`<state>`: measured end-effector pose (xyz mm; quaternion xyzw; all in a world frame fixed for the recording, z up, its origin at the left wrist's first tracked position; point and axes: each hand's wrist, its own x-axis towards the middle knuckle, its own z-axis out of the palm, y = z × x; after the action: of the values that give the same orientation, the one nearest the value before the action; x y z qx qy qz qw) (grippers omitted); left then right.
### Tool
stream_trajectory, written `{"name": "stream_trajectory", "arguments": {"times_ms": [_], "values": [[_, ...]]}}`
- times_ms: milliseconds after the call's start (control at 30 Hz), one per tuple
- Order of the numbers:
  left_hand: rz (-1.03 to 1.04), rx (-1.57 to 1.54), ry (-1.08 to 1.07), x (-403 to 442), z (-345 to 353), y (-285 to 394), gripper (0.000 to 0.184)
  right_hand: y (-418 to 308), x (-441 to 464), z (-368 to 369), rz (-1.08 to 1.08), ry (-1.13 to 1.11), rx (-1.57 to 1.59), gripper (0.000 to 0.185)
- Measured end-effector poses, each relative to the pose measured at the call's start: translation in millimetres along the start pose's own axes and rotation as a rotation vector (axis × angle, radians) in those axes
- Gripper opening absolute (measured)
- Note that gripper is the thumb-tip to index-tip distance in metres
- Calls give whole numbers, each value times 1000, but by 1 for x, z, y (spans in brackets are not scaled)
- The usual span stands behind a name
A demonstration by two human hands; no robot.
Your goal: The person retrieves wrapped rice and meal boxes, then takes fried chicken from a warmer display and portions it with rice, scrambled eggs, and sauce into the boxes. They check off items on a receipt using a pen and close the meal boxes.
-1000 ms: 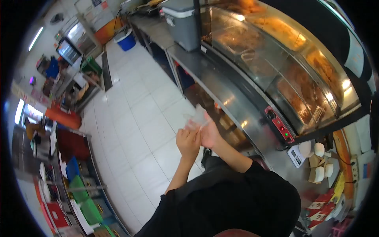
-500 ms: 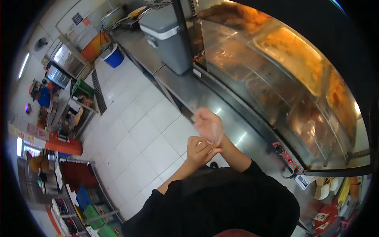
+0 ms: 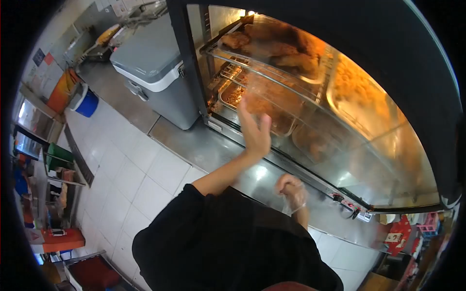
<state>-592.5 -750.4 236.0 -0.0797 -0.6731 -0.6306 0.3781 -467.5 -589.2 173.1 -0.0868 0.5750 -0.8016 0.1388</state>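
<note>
Left hand (image 3: 256, 133) bare, spread wide, at the heated cabinet (image 3: 192, 72), contact unclear; food (image 3: 234, 94) inside lies just beyond its fingertips. Right hand (image 3: 291, 190), in a clear plastic glove (image 3: 301, 196), curled narrow above the worktop (image 3: 213, 146).

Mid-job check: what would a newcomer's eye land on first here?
First, the glowing glass cabinet at upper right, with browned food inside. Next, the left hand raised before it, and the right hand in a clear glove over the steel counter. The grey cooler stands at upper left.
</note>
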Motion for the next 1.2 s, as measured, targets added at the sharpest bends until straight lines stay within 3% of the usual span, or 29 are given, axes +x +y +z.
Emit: {"name": "stream_trajectory", "arguments": {"times_ms": [67,100,167,267,400,433,500,567,600,667,733,1200], "values": [[63,-74,-217,-17,-5,7,79,2,6,20,184,-5,-356,8],[84,-89,-363,-23,-9,12,81,29,13,11,210,-145,-427,20],[122,-63,-687,-27,-21,24,84,43,23,23,307,-313,-557,20],[188,-302,-766,-28,-39,29,91,24,48,45,303,-321,-777,21],[374,-621,-538,-20,-72,22,66,-38,102,70,-68,76,-1061,23],[376,-624,-438,-14,-81,29,49,-54,120,71,-196,209,-1172,23],[361,-637,-435,-10,-94,26,45,-83,161,66,-354,444,-1444,24],[340,-612,-416,-7,-104,25,40,-101,199,56,-254,590,-1769,25],[328,-608,-411,-5,-108,23,40,-107,215,50,-106,622,-1898,25],[310,-598,-398,-3,-115,17,40,-111,236,39,136,640,-2035,26],[270,-575,-381,-1,-120,14,40,-114,244,29,219,645,-2065,27],[178,-474,-483,10,-142,2,35,-119,272,33,153,634,-2072,33]]}}
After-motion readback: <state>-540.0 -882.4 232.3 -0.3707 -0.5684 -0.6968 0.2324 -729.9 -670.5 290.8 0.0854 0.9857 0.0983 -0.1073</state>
